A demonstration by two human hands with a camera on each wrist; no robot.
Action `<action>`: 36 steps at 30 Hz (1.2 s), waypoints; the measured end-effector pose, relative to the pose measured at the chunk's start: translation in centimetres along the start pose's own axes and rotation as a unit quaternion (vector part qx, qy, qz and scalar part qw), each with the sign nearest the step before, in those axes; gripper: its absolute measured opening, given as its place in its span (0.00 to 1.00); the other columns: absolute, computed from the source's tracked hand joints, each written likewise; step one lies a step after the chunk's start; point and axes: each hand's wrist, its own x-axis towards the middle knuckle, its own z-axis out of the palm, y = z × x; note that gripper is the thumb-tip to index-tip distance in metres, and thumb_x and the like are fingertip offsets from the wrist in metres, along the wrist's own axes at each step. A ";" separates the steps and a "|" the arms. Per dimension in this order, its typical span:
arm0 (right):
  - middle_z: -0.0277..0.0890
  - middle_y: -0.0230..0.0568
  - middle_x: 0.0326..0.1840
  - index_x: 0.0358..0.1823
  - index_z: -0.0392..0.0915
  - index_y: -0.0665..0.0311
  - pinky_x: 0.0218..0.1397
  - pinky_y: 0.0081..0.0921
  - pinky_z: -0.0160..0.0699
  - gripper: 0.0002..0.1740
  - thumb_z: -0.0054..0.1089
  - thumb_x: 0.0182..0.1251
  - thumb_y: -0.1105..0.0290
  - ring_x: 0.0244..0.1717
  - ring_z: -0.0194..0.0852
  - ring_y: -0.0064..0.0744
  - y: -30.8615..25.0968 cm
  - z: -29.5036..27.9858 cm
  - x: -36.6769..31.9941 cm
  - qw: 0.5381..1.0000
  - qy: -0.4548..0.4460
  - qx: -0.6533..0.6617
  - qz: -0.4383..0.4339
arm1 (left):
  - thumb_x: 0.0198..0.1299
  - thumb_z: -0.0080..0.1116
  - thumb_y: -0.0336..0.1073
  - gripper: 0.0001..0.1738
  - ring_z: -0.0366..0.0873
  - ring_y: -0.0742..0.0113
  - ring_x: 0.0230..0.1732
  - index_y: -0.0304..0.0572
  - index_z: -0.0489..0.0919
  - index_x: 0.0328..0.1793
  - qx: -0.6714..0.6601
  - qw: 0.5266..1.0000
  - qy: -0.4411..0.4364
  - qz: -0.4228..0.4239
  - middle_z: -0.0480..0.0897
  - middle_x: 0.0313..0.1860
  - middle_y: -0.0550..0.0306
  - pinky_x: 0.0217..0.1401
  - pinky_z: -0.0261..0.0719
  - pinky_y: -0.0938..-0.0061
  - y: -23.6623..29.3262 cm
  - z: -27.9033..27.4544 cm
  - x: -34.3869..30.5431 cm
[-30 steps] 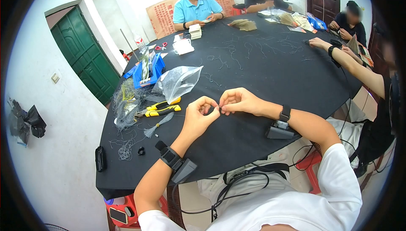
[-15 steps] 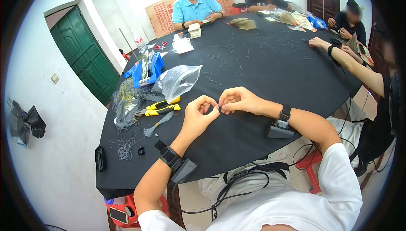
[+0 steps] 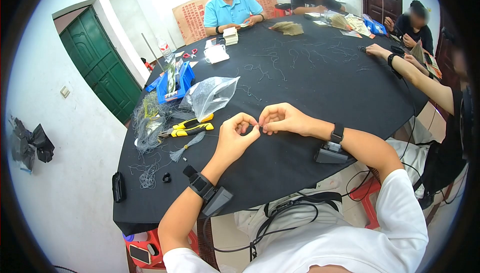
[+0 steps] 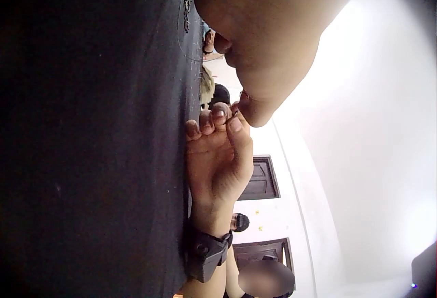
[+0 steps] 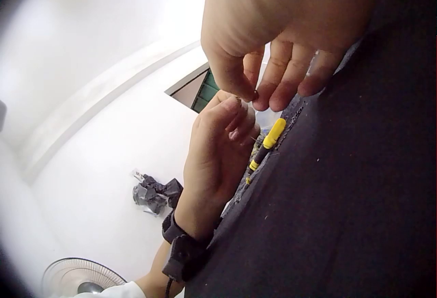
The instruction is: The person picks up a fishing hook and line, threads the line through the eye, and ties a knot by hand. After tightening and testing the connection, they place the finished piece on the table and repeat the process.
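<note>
Both hands meet over the black-covered table (image 3: 280,168), fingertips almost touching. The left hand (image 3: 235,138) pinches a tiny dark thread-like piece (image 5: 255,96) between thumb and index finger. From the other side, the right hand (image 3: 287,120) pinches that same piece with thumb and forefinger, its other fingers loosely bent. Fingertips hide most of the piece, and its exact kind I cannot tell. Left of the left hand lie a tied bundle of grey strings (image 3: 187,147) and yellow-and-black pliers (image 3: 192,131).
A clear plastic bag (image 3: 212,98), a blue bin (image 3: 187,75) and a tangle of grey strings (image 3: 145,140) occupy the table's left side. A black case (image 3: 118,188) lies at the left edge. Loose threads (image 3: 260,71) are scattered farther back. Several people sit around the table.
Both hands keep their place and their pinch, with only slight shifts of the fingertips. Nothing near them on the table has visibly moved.
</note>
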 end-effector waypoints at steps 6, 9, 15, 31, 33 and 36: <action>0.77 0.33 0.35 0.42 0.75 0.65 0.37 0.15 0.70 0.08 0.59 0.61 0.73 0.35 0.74 0.19 -0.2 0.0 0.0 1.000 -0.008 0.003 0.017 | 0.51 0.61 0.29 0.04 0.59 0.87 0.23 0.38 0.78 0.32 -0.014 1.000 0.001 0.000 0.69 0.21 0.73 0.25 0.55 0.87 -0.4 0.1 0.0; 0.77 0.33 0.35 0.42 0.75 0.65 0.37 0.16 0.70 0.08 0.58 0.62 0.73 0.35 0.74 0.19 -0.2 0.0 0.0 1.000 -0.010 -0.001 0.019 | 0.49 0.62 0.31 0.05 0.58 0.84 0.23 0.38 0.78 0.31 -0.010 1.000 0.007 -0.006 0.65 0.19 0.71 0.25 0.56 0.84 0.1 0.1 0.0; 0.77 0.34 0.34 0.42 0.75 0.65 0.38 0.17 0.70 0.08 0.55 0.62 0.72 0.35 0.74 0.19 -0.3 0.0 -0.1 1.000 -0.007 -0.003 0.020 | 0.47 0.62 0.32 0.06 0.58 0.82 0.23 0.38 0.79 0.30 -0.011 1.000 0.014 -0.013 0.63 0.18 0.70 0.25 0.56 0.83 0.1 0.1 0.0; 0.77 0.52 0.42 0.55 0.64 0.67 0.39 0.24 0.80 0.16 0.38 0.70 0.70 0.45 0.79 0.37 -0.3 0.5 -0.3 0.987 -0.041 0.140 0.072 | 0.45 0.66 0.35 0.07 0.69 0.69 0.44 0.47 0.82 0.31 0.066 0.994 0.053 0.073 0.72 0.47 0.59 0.41 0.66 0.75 0.5 0.0 -0.2; 0.75 0.57 0.47 0.59 0.60 0.67 0.44 0.30 0.81 0.18 0.34 0.71 0.69 0.50 0.77 0.45 -0.2 0.5 -0.1 0.975 -0.075 0.182 0.103 | 0.44 0.66 0.36 0.07 0.67 0.64 0.51 0.49 0.82 0.32 0.090 0.989 0.046 0.104 0.70 0.51 0.59 0.47 0.65 0.70 0.2 0.0 -0.1; 0.72 0.58 0.51 0.63 0.57 0.67 0.50 0.34 0.79 0.21 0.33 0.72 0.67 0.52 0.76 0.46 -0.6 1.1 -0.2 0.953 -0.096 0.263 0.117 | 0.43 0.66 0.36 0.08 0.64 0.61 0.51 0.49 0.83 0.32 0.106 0.987 0.026 0.116 0.71 0.48 0.60 0.52 0.65 0.67 0.9 0.1 -0.2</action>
